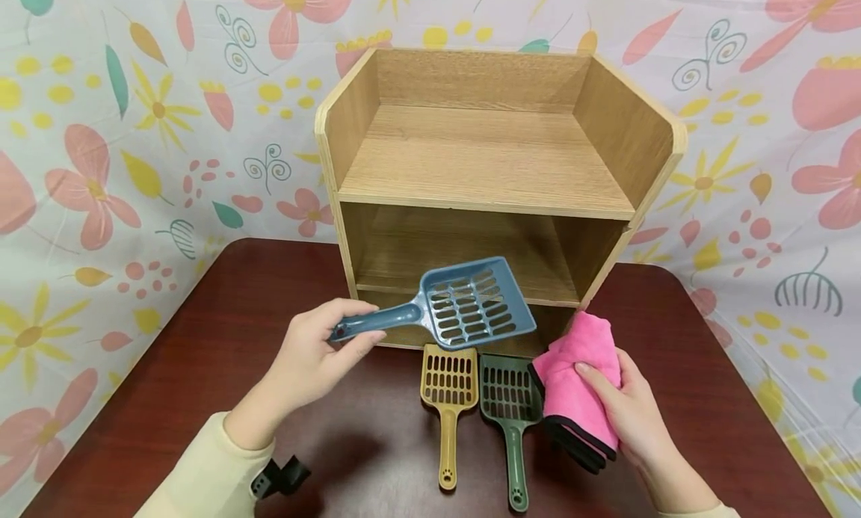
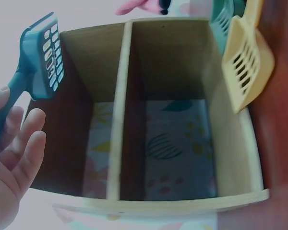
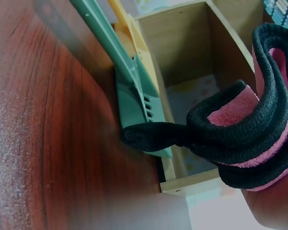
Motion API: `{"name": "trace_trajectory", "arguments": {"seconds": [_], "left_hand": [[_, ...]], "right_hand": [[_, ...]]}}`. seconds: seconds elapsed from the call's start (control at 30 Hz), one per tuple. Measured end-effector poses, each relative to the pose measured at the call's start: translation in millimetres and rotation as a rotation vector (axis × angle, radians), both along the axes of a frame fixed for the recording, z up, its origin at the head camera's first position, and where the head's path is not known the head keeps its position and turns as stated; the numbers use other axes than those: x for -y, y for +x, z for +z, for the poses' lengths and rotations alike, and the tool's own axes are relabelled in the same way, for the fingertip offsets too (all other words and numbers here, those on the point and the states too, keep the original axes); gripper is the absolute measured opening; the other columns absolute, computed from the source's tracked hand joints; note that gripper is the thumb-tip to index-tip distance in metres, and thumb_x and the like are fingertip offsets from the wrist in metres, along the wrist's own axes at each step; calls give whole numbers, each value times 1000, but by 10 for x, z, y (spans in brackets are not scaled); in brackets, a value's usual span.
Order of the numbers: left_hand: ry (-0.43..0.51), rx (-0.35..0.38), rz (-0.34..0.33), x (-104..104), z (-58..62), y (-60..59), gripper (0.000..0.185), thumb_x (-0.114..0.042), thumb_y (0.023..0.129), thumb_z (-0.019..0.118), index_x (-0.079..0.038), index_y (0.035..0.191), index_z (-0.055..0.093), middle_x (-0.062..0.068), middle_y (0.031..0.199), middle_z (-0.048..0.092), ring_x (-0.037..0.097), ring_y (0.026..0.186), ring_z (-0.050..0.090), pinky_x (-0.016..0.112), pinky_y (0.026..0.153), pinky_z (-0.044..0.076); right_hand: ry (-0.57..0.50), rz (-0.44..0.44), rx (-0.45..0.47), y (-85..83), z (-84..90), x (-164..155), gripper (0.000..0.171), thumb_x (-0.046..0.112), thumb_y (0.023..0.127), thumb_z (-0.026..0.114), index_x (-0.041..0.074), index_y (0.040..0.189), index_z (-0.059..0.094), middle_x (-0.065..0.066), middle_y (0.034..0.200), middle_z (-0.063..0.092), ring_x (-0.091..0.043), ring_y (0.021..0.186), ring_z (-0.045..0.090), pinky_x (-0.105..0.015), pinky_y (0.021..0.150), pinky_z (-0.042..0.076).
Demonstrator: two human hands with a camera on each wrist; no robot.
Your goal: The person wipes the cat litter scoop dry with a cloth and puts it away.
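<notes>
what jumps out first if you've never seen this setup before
Probably the blue slotted scoop, held up by its handle in the left hand in front of the wooden shelf unit. Next comes the bright pink folded cloth gripped in the right hand at the shelf's lower right. A yellow scoop and a green scoop lie side by side on the dark red table between the hands.

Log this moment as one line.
left hand: holds blue scoop | right hand: grips pink cloth | table: yellow scoop, green scoop
</notes>
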State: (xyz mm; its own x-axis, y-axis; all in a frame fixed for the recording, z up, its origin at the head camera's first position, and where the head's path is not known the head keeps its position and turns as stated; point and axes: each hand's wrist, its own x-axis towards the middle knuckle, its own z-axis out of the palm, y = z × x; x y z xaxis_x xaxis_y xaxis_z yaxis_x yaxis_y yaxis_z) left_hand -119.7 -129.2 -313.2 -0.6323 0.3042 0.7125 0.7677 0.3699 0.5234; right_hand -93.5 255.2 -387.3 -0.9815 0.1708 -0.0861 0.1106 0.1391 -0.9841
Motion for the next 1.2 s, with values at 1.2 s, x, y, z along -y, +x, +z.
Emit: {"name": "trace_trajectory", "arguments": {"seconds": [1.2], "left_hand": [[284,-328,428,-72,835,-276,17,-7,69,79,3,81,72,14,69,69,18,55,56,7,60,38]], "right_hand": [[-46,4,-25,43,-27,-54,21,16,93,59,20,110,47,9,79,65,-10,64,65,-28,56,55]]}}
